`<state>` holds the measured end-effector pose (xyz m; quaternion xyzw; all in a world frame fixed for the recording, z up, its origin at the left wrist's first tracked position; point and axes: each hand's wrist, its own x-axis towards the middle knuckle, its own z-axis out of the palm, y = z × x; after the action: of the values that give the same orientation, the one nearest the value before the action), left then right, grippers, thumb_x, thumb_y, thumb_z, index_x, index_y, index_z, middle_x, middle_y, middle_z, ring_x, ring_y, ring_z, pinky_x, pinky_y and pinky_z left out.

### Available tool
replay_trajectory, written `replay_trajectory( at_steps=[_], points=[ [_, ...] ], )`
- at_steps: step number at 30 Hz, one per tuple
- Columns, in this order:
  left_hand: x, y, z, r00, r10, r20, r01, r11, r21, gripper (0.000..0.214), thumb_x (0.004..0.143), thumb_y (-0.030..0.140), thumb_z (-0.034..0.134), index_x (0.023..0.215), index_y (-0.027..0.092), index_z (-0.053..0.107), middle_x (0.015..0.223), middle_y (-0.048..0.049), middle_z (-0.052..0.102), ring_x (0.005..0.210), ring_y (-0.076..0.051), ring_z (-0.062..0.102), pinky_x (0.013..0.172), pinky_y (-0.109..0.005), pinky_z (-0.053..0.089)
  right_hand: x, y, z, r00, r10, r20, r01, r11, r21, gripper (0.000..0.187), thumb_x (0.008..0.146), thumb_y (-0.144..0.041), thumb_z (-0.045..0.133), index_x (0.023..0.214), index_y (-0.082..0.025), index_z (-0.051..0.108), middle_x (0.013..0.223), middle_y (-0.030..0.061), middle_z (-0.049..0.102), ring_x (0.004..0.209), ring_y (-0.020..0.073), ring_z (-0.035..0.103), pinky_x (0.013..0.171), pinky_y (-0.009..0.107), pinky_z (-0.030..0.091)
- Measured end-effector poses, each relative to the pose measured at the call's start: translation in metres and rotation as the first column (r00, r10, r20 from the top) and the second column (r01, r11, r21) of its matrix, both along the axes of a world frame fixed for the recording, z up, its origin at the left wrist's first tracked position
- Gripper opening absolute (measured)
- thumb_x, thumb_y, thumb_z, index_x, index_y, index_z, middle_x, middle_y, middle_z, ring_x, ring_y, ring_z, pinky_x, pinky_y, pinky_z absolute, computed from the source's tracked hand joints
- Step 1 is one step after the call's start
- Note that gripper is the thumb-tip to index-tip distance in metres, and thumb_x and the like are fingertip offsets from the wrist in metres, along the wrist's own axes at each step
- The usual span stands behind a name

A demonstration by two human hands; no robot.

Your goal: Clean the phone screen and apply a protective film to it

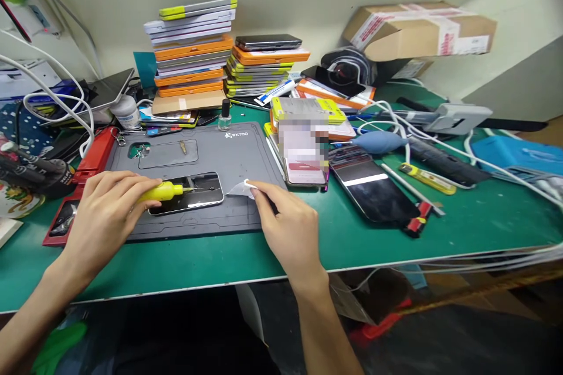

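Observation:
My left hand (108,202) is wrapped round a yellow squeeze bottle (165,191), tilted sideways with its thin nozzle over the dark glass of a smartphone (200,198). The phone lies flat on a grey work mat (237,158), and a wet-looking streak shows on its glass near the nozzle. Between thumb and fingers of my right hand (285,217) is a small white wipe (243,188), its loose end hanging beside the phone's right end. My left fingers cover the phone's left corner in part.
Stacked flat boxes (191,53) stand at the back. A small black-capped bottle (225,116) is on the mat's far edge. To the right lie another phone (305,152), a large dark screen (373,184), a blue air blower (379,142), a yellow cutter (426,179) and cables.

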<state>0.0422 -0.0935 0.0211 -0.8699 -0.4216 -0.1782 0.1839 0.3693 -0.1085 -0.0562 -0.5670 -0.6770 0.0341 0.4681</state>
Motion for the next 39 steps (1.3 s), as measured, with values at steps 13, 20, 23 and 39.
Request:
replay_trajectory(
  at_steps=[13,20,23,39],
  points=[
    [-0.034,-0.017,0.004,0.996,0.08,-0.027,-0.079,0.996,0.038,0.028,0.122,0.038,0.056,0.141,0.027,0.072,0.123,-0.0093,0.087,0.113,-0.032,0.073,0.101,-0.047,0.047,-0.001,-0.002,-0.001,1.0,-0.021,-0.008,0.021,1.0,-0.015,0.032,0.119,-0.029,0.059,0.119,-0.024,0.09,0.116,0.0047,0.094,0.1,0.0261,0.09,0.088,0.038,0.067],
    [-0.049,-0.032,0.007,0.983,0.184,0.006,-0.183,0.982,-0.051,0.029,0.12,0.035,0.057,0.146,0.034,0.07,0.131,-0.0061,0.088,0.121,-0.035,0.074,0.107,-0.052,0.049,-0.001,-0.003,-0.001,0.999,-0.038,-0.027,0.037,0.998,-0.059,0.032,0.118,-0.032,0.059,0.119,-0.026,0.091,0.117,0.0061,0.094,0.101,0.0266,0.09,0.09,0.04,0.069],
    [-0.054,-0.035,0.006,0.979,0.2,0.029,-0.198,0.978,-0.072,0.03,0.12,0.037,0.057,0.145,0.036,0.072,0.131,-0.0051,0.088,0.123,-0.035,0.074,0.109,-0.053,0.048,-0.001,-0.003,-0.001,0.999,-0.043,-0.016,0.042,0.997,-0.058,0.033,0.118,-0.033,0.058,0.118,-0.025,0.091,0.116,0.0064,0.094,0.101,0.0266,0.09,0.09,0.04,0.069],
    [-0.045,-0.035,0.01,0.981,0.177,0.079,-0.169,0.981,-0.093,0.031,0.119,0.039,0.056,0.14,0.034,0.078,0.128,-0.0011,0.089,0.119,-0.034,0.08,0.105,-0.054,0.052,-0.001,-0.002,0.0,0.999,-0.033,-0.01,0.032,0.998,-0.056,0.033,0.119,-0.033,0.059,0.119,-0.026,0.091,0.115,0.0061,0.094,0.1,0.0281,0.09,0.089,0.04,0.069]
  ],
)
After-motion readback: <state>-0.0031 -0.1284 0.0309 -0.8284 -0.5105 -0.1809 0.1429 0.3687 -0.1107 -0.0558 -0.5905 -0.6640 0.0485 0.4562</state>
